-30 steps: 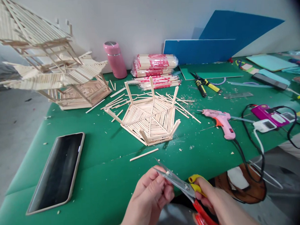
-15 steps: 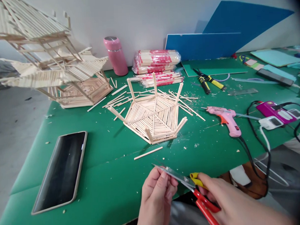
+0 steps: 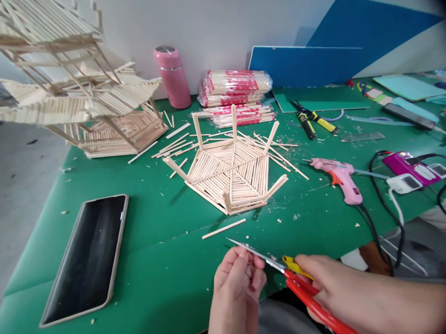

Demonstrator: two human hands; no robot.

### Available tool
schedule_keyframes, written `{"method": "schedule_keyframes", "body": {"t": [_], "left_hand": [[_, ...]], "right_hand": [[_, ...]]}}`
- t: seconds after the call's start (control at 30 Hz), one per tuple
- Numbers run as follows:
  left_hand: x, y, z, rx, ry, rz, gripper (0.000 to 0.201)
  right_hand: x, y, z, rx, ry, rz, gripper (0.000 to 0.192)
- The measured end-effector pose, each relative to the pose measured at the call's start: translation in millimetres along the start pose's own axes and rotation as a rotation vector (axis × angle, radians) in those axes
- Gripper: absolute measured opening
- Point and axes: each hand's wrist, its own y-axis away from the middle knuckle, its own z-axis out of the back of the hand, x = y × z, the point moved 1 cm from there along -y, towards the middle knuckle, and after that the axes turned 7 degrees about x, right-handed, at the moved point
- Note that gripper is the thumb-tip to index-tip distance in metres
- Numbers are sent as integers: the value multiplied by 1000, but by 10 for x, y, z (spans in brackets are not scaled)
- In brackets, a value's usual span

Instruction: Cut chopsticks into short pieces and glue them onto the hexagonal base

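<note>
At the table's near edge, my left hand [image 3: 237,279] is closed, with thumb and fingertips pinched together; anything held between them is too small or hidden to name. My right hand [image 3: 324,280] grips scissors [image 3: 266,257] with red handles, and a yellow part shows by its fingers. The blades point left and lie across the tips of my left fingers. Just beyond is a loose wooden stick [image 3: 223,229]. Farther back stands a hexagonal stick frame [image 3: 227,174], its floor of sticks laid in a web pattern and its posts rising at the corners.
A tiered stick pagoda [image 3: 111,137] stands at left, a phone [image 3: 84,259] in front of it. Behind are a pink flask [image 3: 173,78] and wrapped stick bundles [image 3: 238,87]. To the right lie pliers [image 3: 306,124], a pink glue gun [image 3: 339,176] and a purple power strip [image 3: 408,168] with cords.
The scissors' handles have turned slightly in my right hand, and more of the red handle shows. My left hand stays pinched at the blades. The view has shifted a little.
</note>
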Motion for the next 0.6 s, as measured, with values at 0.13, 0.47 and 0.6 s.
{"method": "schedule_keyframes", "body": {"t": [0.13,0.47,0.6], "left_hand": [[-20,13,-12,13,-35,5,15],[-35,1,80,1,-504,-210,27],[-120,73,41,25,-547,-197,22]], "right_hand": [[-17,1,-1,17,57,-24,13],[307,257,208,190,18,-8,30],[306,283,198,149,16,32,34]]}}
